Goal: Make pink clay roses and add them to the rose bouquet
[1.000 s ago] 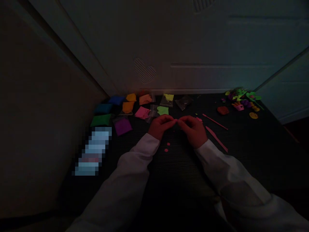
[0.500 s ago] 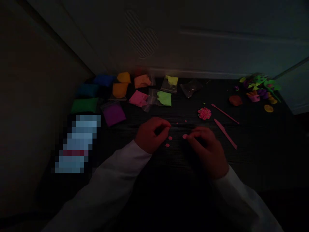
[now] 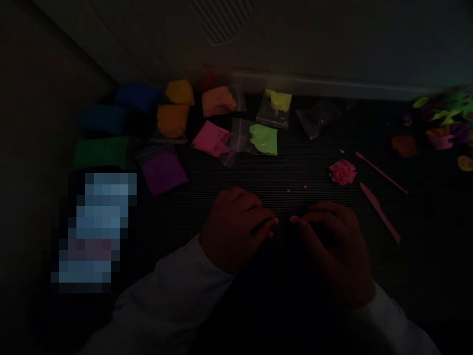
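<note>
My right hand (image 3: 338, 251) pinches a small flat piece of pink clay (image 3: 294, 219) between thumb and forefinger, just above the dark table. Across from it, my left hand (image 3: 240, 229) is closed, its thumb and fingertips at another small pink clay piece (image 3: 276, 221). A further pink clay piece (image 3: 271, 234) lies under the left thumb, partly hidden. Two tiny pink crumbs (image 3: 288, 191) are on the table beyond the hands. A pink clay flower with many petals (image 3: 343, 172) sits behind my right hand, bits of green at its edge.
To the right lie a thin pink tool (image 3: 382, 172) and a pink modelling knife (image 3: 380, 212). Bags of coloured clay, among them purple (image 3: 164, 171), pink (image 3: 211, 139) and light green (image 3: 264, 139), line the back. A brown lump (image 3: 404, 146) and clay flowers (image 3: 449, 108) stand far right. A blurred-out bright rectangle (image 3: 98, 227) is at left.
The view has come closer and shifted. My left hand has come down to the loose pink pieces, its fingertips now at one of them. My right hand still pinches its flat piece.
</note>
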`<state>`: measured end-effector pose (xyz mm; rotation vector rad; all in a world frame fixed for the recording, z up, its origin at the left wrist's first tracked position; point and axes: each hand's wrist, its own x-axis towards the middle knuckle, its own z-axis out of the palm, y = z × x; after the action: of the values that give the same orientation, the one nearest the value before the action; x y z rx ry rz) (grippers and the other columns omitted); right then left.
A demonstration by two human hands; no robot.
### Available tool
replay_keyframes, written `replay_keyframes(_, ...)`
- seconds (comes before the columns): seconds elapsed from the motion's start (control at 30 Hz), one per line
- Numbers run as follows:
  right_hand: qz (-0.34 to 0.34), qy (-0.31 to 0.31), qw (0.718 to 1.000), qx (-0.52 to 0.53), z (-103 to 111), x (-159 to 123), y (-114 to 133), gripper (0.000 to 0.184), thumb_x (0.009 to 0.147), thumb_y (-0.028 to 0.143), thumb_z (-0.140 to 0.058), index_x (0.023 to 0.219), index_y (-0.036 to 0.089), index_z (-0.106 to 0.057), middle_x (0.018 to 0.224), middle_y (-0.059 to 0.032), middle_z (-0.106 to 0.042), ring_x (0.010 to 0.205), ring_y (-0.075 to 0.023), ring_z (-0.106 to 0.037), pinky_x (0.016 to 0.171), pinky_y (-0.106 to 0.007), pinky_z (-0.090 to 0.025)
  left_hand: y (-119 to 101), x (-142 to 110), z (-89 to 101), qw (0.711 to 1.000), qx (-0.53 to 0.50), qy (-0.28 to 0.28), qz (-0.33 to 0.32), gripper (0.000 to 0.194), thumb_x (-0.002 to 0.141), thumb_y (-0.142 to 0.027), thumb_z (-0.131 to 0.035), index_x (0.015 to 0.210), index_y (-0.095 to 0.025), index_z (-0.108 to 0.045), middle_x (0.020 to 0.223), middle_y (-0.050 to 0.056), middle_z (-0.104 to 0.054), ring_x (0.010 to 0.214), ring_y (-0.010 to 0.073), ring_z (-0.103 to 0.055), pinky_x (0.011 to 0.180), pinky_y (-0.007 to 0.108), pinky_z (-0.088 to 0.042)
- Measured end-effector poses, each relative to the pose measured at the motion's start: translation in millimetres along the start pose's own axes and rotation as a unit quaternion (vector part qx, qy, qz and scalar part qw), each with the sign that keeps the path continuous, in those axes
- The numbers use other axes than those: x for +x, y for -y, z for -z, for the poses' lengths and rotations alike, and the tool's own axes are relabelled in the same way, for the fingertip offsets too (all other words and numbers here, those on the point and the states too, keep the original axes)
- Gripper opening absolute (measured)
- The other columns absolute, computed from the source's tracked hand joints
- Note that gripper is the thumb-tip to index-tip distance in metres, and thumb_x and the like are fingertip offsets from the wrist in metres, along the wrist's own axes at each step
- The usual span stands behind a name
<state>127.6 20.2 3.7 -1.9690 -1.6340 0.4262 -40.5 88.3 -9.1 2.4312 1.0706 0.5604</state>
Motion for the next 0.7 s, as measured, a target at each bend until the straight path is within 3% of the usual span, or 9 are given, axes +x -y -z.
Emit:
replay_keyframes(0.3,0.039,-0.007,0.998,-0.055,-1,12,-6,0.011,0.071,0.028,-0.054,0.076,0.020,-0.060,0.085,-0.0050,-0.053,0.084,-0.0186,-0.048,0.075,-0.036,-0.039,-1,0,2.6,1.000,-0.009,0.014,-0.011,0.014,0.071,-0.031,-0.054,0.079,-0.025,-0.063,0.073,0.001,-0.059,0.075,0.0164,-0.048,0.067,0.034,-0.032)
replay_keyframes(0.53,0.043,-0.002,0.998,-0.054,7,7,-11,0.019,0.073,0.024,-0.051,0.090,0.019,-0.058,0.091,-0.0064,-0.053,0.086,-0.0178,-0.050,0.076,-0.034,-0.042,-2,-1,3.8,1.000,-0.016,0.001,-0.012,0.015,0.072,-0.028,-0.053,0.082,-0.023,-0.062,0.076,0.001,-0.060,0.076,0.0160,-0.049,0.068,0.034,-0.034)
replay_keyframes(0.7,0.078,0.021,0.996,-0.033,10,0,-10,0.018,0.073,0.020,-0.052,0.089,0.018,-0.058,0.090,-0.0056,-0.054,0.085,-0.0171,-0.051,0.074,-0.033,-0.042,-4,-3,6.3,1.000,0.008,-0.004,0.000,0.014,0.073,-0.027,-0.052,0.082,-0.024,-0.062,0.075,-0.001,-0.060,0.078,0.0164,-0.049,0.071,0.035,-0.034)
